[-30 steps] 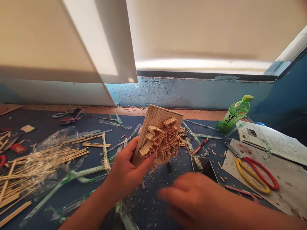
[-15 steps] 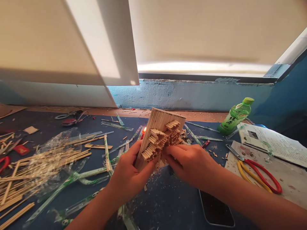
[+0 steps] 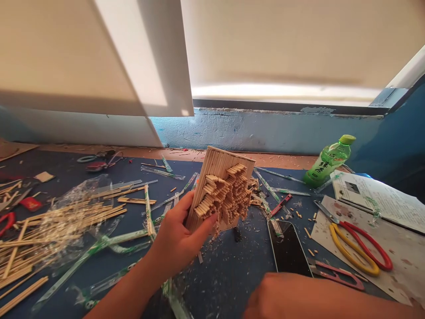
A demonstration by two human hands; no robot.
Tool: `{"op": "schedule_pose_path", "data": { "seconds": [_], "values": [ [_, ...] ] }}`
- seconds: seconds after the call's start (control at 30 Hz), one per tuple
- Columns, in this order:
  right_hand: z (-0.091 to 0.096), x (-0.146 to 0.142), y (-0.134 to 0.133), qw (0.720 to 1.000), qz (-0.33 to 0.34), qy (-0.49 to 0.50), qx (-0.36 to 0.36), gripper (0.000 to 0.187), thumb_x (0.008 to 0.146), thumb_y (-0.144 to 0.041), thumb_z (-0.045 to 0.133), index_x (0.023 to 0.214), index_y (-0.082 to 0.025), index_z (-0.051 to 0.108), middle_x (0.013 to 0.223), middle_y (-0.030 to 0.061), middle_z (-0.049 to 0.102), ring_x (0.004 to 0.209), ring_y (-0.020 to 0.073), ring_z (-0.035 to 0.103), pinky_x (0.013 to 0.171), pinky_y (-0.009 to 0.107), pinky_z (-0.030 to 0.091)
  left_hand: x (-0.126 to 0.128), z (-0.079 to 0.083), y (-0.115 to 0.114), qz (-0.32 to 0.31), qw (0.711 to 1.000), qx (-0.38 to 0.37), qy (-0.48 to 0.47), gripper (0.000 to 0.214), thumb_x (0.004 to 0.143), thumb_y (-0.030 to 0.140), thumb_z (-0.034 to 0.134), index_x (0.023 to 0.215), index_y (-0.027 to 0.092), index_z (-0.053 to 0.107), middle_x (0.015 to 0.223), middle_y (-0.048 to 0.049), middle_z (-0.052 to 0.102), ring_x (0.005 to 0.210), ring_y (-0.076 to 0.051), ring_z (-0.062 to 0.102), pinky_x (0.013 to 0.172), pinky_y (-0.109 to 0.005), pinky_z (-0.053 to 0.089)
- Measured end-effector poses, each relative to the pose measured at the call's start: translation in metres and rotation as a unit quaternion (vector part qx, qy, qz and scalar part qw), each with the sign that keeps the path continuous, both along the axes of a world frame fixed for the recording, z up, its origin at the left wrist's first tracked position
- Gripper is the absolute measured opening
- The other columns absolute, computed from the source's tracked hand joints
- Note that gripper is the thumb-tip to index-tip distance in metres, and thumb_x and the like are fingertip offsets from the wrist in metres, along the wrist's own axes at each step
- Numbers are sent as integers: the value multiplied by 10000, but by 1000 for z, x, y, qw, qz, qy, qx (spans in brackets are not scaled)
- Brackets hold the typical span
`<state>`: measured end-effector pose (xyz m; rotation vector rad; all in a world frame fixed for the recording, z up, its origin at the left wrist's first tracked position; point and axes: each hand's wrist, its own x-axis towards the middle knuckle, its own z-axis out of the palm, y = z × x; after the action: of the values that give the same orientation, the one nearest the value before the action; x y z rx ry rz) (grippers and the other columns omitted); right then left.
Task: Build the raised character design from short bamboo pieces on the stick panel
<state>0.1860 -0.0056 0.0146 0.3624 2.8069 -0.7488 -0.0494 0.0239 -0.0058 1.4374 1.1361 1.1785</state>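
In my left hand (image 3: 181,232) is a flat panel of wooden sticks (image 3: 212,170), tilted up above the table. My fingers go behind it and the thumb presses on the front. Clusters of short stick pieces (image 3: 232,197) stand out from its face in rough, hollow stepped shapes. My right hand (image 3: 274,294) is low at the bottom edge, apart from the panel; its fingers are hidden and partly cut off by the frame. Nearest to it lie a black phone (image 3: 288,250) and a red-handled tool (image 3: 338,274).
Loose sticks (image 3: 20,248) and clear plastic wrappers (image 3: 89,250) cover the left side. Red-and-yellow-handled scissors (image 3: 357,248) rest on a stained board (image 3: 395,274) at right. Behind are an open book (image 3: 378,199) and a green tea bottle (image 3: 327,164). A red cutter (image 3: 279,206) lies near the phone.
My right hand has left the stick clusters and moved down toward me, uncovering the phone and the red-handled tool. My left hand still holds the panel in nearly the same place.
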Motion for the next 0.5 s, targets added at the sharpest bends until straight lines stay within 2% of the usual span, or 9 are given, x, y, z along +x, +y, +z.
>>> {"op": "schedule_pose_path", "data": {
  "seconds": [0.03,0.07,0.13,0.2,0.23,0.27,0.33,0.5],
  "values": [
    [0,2,0,1000,9,0,-8,211,820,-132,811,730,-182,626,645,-75,667,462,66,473,402,210,285,0,0,0,2,1000,-1,-1,368,933,352,722,1269,267,597,1149,-34,716,1046,-245,696,869,-316,579],
    [2,4,3,1000,-14,16,-8,181,833,-145,799,758,-187,640,662,-69,676,490,72,511,428,199,319,0,1,1,6,1000,0,1,365,929,352,726,1260,259,603,1146,-37,717,1043,-249,698,872,-321,580],
    [3,8,15,988,-128,91,10,35,915,-197,712,914,-213,681,768,-42,719,638,102,636,569,189,428,0,2,1,13,1000,2,6,363,921,357,731,1246,247,612,1144,-45,720,1047,-262,701,876,-335,581],
    [1,14,33,942,-265,192,72,121,983,-197,597,1069,-218,680,889,5,741,778,138,690,710,225,486,1,3,2,19,1000,0,9,374,917,363,732,1249,238,613,1154,-56,725,1065,-279,699,877,-352,585],
    [-2,17,42,918,-302,231,112,158,998,-188,564,1107,-210,677,919,27,739,803,151,694,731,244,494,1,4,2,20,1000,-1,9,382,916,366,732,1254,235,611,1157,-60,727,1071,-285,699,876,-359,587],
    [-5,19,50,899,-318,260,152,187,1004,-175,543,1134,-202,675,950,43,737,813,155,695,742,256,501,1,4,2,20,1000,-2,8,388,915,369,733,1257,234,609,1160,-64,730,1075,-289,700,876,-364,588],
    [-13,21,62,881,-313,281,217,204,1009,-173,532,1150,-197,678,974,54,731,797,150,695,732,258,510,0,4,2,18,1000,-3,7,386,918,374,732,1254,232,607,1155,-69,733,1072,-289,703,877,-368,589],
    [-16,12,62,875,-296,255,285,187,1009,-204,537,1123,-170,682,884,52,723,680,155,673,639,269,482,-1,2,2,21,1000,11,10,383,920,372,736,1253,231,610,1157,-72,723,1087,-287,693,906,-372,577]
  ]
}}
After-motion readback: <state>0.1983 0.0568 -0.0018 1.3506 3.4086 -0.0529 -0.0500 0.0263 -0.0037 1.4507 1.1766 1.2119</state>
